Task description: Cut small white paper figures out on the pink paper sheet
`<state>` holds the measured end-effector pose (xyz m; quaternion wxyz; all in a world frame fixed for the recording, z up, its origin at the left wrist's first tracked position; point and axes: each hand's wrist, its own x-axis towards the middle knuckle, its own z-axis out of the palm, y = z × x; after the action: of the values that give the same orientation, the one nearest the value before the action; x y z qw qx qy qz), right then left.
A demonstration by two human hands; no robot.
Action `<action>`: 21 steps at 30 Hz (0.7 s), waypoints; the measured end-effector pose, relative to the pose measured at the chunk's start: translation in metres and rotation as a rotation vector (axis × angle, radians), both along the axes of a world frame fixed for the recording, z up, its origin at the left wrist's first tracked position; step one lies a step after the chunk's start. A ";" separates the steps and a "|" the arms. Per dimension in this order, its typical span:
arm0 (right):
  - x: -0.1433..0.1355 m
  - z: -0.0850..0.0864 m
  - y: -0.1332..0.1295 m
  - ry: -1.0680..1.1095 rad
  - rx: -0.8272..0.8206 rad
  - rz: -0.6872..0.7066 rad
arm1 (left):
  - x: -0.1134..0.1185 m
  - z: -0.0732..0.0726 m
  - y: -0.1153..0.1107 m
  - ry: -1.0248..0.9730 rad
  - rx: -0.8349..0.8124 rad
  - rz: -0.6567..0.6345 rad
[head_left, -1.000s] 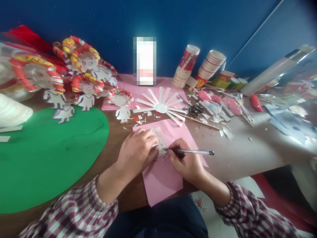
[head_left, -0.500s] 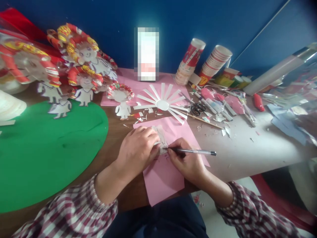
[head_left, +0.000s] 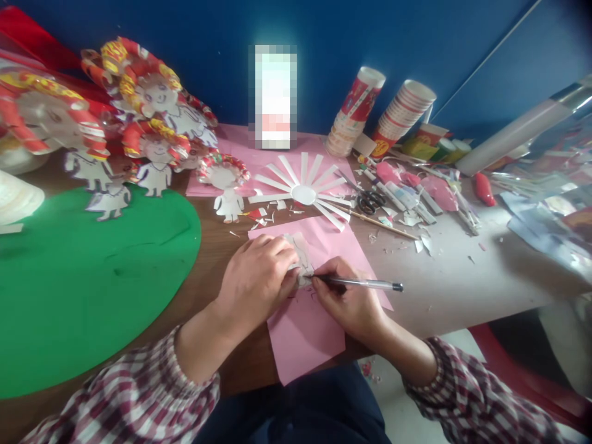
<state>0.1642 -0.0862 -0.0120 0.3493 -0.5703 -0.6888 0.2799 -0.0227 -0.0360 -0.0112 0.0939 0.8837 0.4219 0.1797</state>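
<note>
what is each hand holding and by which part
The right hand grips a pen near its writing tip; the left hand presses a small white paper piece along its left side.

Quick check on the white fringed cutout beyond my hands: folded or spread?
Spread: the white cutout's strips fan outward from its round centre.

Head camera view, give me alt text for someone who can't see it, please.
A left hand steadies a small whitish paper piece on pink paper while the right hand holds a pen to it. Around them on the table are paper figures, a green rounded sheet, a white paper sunburst, black-handled scissors and stacked paper cups.
</note>
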 end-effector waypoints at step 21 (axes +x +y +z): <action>0.000 0.000 0.000 -0.035 0.017 -0.002 | 0.000 0.000 0.001 -0.013 0.003 -0.007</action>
<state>0.1639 -0.0864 -0.0119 0.3421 -0.5728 -0.6966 0.2637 -0.0231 -0.0355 -0.0116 0.0960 0.8840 0.4181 0.1859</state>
